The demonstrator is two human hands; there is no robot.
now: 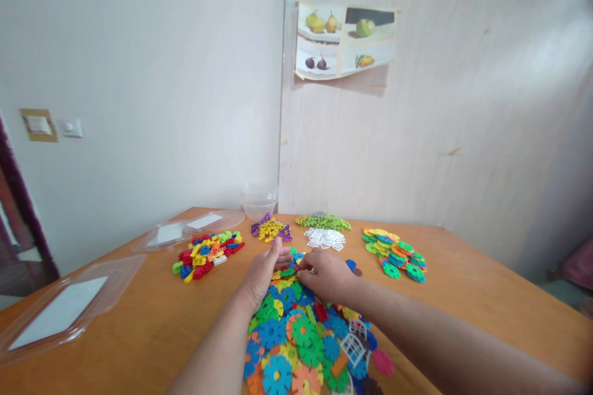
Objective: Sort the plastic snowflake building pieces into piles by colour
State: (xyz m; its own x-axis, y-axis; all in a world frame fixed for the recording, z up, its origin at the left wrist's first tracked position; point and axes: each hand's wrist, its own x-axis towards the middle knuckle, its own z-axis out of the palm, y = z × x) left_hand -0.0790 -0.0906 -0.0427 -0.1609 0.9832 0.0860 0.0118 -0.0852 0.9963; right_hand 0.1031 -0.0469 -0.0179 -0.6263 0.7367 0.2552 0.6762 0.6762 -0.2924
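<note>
A large mixed pile of notched plastic discs (303, 330) in blue, green, orange and yellow spreads over the front middle of the table. At the pile's far left side, my left hand (266, 270) stands on edge, thumb up and fingers stretched out, holding nothing visible. My right hand (328, 273) reaches into the far part of the pile from the right. Its fingers are bent together; whatever lies between them is hidden. White lattice window pieces (353, 349) and a red block (321, 312) lie among the discs.
Sorted heaps stand around: building blocks (208, 254), purple and yellow pieces (272, 229), green pieces (324, 221), white lattice pieces (325, 238) and discs (396, 253). A clear tub (259, 202) stands by the wall. Clear plastic lids (118, 268) lie left on the wooden table (482, 296).
</note>
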